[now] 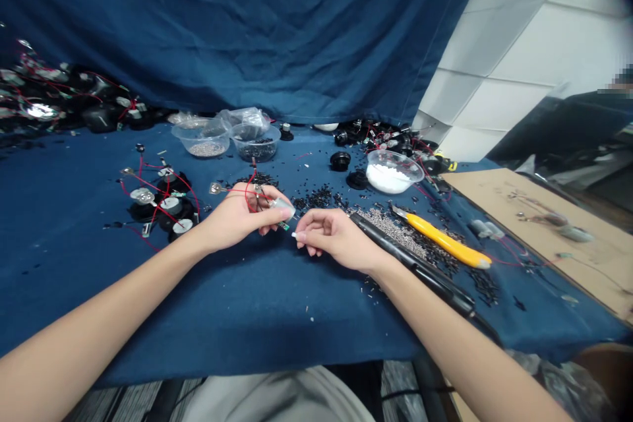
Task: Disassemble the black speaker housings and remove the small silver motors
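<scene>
Near the middle of the blue cloth, my left hand (242, 216) grips a small motor (281, 207) with red wires and a little green board hanging from it. Close by on its right, my right hand (333, 236) pinches a tiny white piece (295, 235) between thumb and finger. The two hands do not touch. Behind them lies a scatter of small black pieces (319, 198). A heap of small silvery screws (390, 232) is to the right of my right hand, partly covered by a black tool (415, 267).
A yellow cutter (445, 242) lies at the right, beside a cardboard sheet (494, 188). Behind stand a bowl of white pieces (389, 178) and two clear tubs (206, 147). Wired motor assemblies (171, 205) sit at the left, with larger piles (101, 112) at the back.
</scene>
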`<state>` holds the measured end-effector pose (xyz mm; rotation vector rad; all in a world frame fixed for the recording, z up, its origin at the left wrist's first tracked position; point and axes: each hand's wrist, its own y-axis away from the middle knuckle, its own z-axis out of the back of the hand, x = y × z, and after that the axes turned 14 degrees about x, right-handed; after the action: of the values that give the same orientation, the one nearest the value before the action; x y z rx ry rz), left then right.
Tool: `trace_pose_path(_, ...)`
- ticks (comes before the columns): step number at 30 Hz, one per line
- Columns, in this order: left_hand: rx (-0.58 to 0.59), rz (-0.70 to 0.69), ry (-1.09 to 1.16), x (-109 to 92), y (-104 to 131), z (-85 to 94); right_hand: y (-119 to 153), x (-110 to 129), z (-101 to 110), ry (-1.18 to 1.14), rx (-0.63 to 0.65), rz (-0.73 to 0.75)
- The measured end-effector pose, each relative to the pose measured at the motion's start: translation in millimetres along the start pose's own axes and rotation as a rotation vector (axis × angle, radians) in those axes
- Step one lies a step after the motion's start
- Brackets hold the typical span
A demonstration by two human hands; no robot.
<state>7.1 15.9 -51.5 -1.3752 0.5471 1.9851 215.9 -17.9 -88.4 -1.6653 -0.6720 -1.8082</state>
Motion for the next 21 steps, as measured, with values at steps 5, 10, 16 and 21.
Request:
trace_pose_path(5, 0.056, 0.067, 0.059, -0.7, -0.1, 5.3, -1.0, 4.6, 0.6, -0.029, -0.101, 0.042)
trace_pose_path(10, 0.345, 0.285, -0.256, 6.4, 0.7, 4.4, 1.7, 5.1, 2.8, 0.017, -0.079, 0.03)
trace_pose_path(16, 0.036, 0.297, -0.826, 0.7, 4.7, -1.3, 4.7, 7.6, 3.0, 0.129, -0.022, -0.013)
trace_pose_path(21, -0.061, -0.077, -0.888, -7.8, 10.7, -10.1, 7.1, 13.9, 1.6, 0.157, 0.04, -0.056)
